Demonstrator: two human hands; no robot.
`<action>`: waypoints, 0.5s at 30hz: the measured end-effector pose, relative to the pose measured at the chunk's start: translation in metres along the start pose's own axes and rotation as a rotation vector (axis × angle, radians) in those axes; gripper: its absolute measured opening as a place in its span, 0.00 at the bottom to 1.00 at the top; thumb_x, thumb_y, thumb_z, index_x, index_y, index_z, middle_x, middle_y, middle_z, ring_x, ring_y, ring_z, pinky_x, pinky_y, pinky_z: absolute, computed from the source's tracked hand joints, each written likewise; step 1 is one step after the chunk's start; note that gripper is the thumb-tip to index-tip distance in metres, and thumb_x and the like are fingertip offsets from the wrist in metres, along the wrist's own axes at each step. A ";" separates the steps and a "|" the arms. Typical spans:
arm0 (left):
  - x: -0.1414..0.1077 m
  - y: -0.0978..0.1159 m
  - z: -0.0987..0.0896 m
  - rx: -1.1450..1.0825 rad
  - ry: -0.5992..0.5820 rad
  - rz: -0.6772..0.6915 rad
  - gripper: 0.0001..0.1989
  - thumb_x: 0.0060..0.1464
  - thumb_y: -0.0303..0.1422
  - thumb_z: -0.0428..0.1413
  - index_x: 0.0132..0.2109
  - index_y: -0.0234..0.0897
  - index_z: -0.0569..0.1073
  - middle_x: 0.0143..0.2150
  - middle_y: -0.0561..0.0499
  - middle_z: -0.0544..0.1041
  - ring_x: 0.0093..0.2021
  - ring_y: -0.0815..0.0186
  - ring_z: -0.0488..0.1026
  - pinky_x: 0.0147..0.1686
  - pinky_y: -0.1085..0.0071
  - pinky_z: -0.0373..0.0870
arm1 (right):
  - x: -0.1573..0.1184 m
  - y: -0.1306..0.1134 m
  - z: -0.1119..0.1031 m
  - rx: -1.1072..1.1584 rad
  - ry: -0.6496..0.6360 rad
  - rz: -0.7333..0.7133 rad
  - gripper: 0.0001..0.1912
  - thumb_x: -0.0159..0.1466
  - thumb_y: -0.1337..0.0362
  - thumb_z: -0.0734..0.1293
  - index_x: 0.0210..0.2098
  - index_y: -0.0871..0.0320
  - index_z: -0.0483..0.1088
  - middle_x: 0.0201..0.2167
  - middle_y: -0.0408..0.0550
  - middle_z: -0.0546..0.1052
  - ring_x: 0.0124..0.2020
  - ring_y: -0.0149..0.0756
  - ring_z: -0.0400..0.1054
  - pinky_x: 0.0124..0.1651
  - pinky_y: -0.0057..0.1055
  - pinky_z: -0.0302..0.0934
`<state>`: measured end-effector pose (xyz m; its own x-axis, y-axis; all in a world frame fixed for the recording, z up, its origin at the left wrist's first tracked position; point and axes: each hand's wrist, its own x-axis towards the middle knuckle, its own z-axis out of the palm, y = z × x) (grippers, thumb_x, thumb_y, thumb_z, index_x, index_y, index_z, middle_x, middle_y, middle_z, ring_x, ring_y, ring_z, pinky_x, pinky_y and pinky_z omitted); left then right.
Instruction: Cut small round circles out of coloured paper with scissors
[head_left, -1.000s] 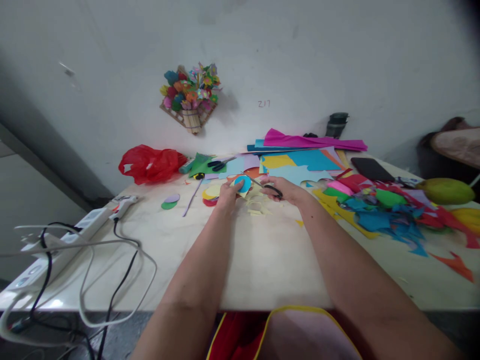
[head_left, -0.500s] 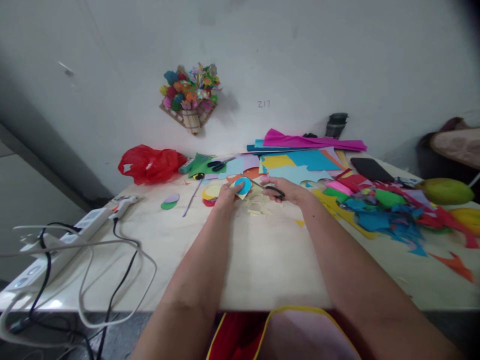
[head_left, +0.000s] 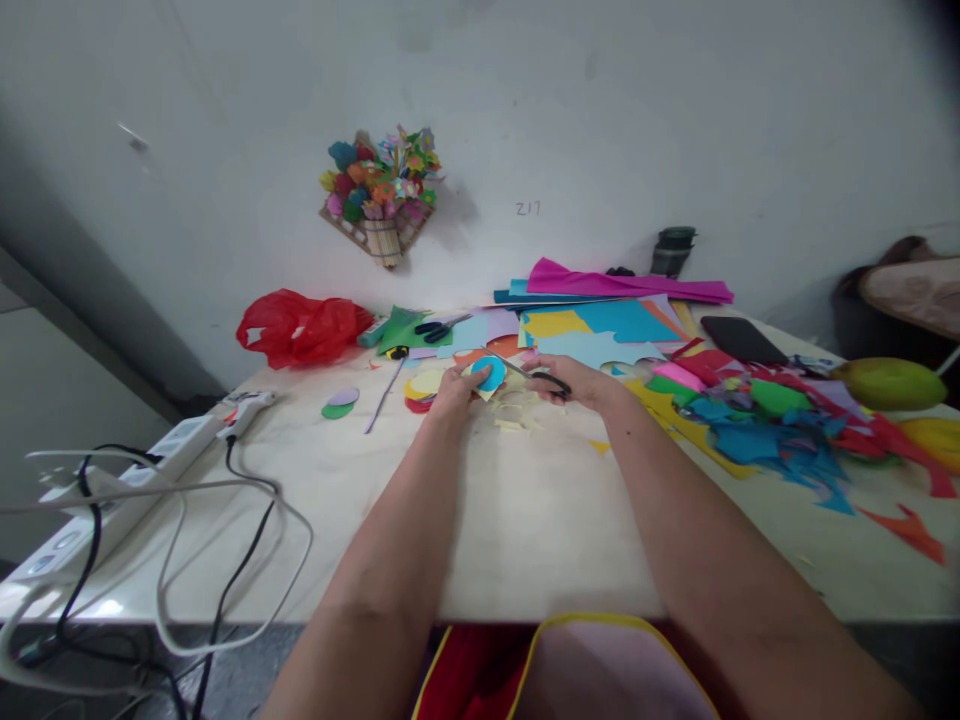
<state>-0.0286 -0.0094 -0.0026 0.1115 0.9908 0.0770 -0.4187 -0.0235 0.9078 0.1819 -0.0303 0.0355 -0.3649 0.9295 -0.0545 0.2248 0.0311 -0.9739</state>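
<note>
With left hand, pinching disc, blue, laid over pale paper. With right hand, gripping scissors by handles, pointed toward disc; blade contact with paper not verifiable. Between hands, nearer side: scraps. Just left of left hand: piled circles, yellow and red. Beyond right hand: sheets; farther, bottle.

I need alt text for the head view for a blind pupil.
A person's left hand holds a blue disc on pale yellow paper; the right hand holds scissors beside it. Coloured scraps heap at right on the white table, a red bag at left.
</note>
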 end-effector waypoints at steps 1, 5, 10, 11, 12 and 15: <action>0.000 0.000 0.000 0.002 -0.002 0.000 0.22 0.33 0.35 0.75 0.35 0.32 0.78 0.32 0.47 0.80 0.32 0.60 0.78 0.41 0.61 0.77 | 0.000 0.000 0.000 -0.009 -0.003 -0.004 0.14 0.56 0.63 0.72 0.40 0.56 0.68 0.13 0.34 0.62 0.15 0.28 0.52 0.20 0.25 0.47; 0.000 0.001 -0.001 0.010 -0.017 0.004 0.24 0.30 0.38 0.76 0.34 0.32 0.78 0.31 0.48 0.80 0.29 0.63 0.77 0.37 0.64 0.77 | 0.001 0.002 -0.002 -0.026 -0.011 -0.018 0.14 0.57 0.63 0.72 0.41 0.56 0.68 0.13 0.36 0.64 0.14 0.27 0.51 0.20 0.25 0.46; 0.001 0.000 -0.003 0.033 -0.014 -0.007 0.27 0.28 0.40 0.77 0.35 0.32 0.78 0.31 0.48 0.80 0.30 0.62 0.78 0.37 0.64 0.77 | 0.003 0.004 -0.004 -0.033 -0.019 -0.020 0.16 0.56 0.61 0.72 0.41 0.56 0.68 0.13 0.36 0.65 0.14 0.27 0.52 0.19 0.25 0.45; 0.002 0.000 -0.003 0.032 -0.014 -0.006 0.27 0.28 0.40 0.77 0.36 0.32 0.78 0.31 0.48 0.81 0.30 0.62 0.78 0.38 0.64 0.77 | 0.003 0.005 -0.004 -0.032 -0.020 -0.024 0.16 0.55 0.61 0.72 0.41 0.56 0.68 0.14 0.36 0.65 0.14 0.27 0.52 0.19 0.25 0.45; 0.002 -0.001 -0.004 0.030 -0.014 -0.002 0.27 0.28 0.40 0.77 0.36 0.32 0.78 0.32 0.48 0.81 0.30 0.62 0.78 0.38 0.64 0.77 | 0.003 0.005 -0.004 -0.030 -0.021 -0.026 0.16 0.55 0.61 0.72 0.41 0.56 0.68 0.14 0.36 0.65 0.14 0.27 0.52 0.19 0.25 0.45; 0.003 -0.002 -0.004 0.019 -0.014 0.014 0.27 0.29 0.40 0.77 0.36 0.32 0.78 0.32 0.48 0.81 0.31 0.62 0.78 0.38 0.64 0.77 | 0.003 0.003 -0.002 -0.016 -0.021 -0.020 0.17 0.55 0.60 0.72 0.41 0.56 0.67 0.13 0.34 0.63 0.14 0.27 0.51 0.19 0.25 0.46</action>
<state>-0.0308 -0.0058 -0.0053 0.1188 0.9883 0.0955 -0.4035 -0.0398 0.9141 0.1837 -0.0267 0.0328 -0.3886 0.9205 -0.0401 0.2320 0.0557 -0.9711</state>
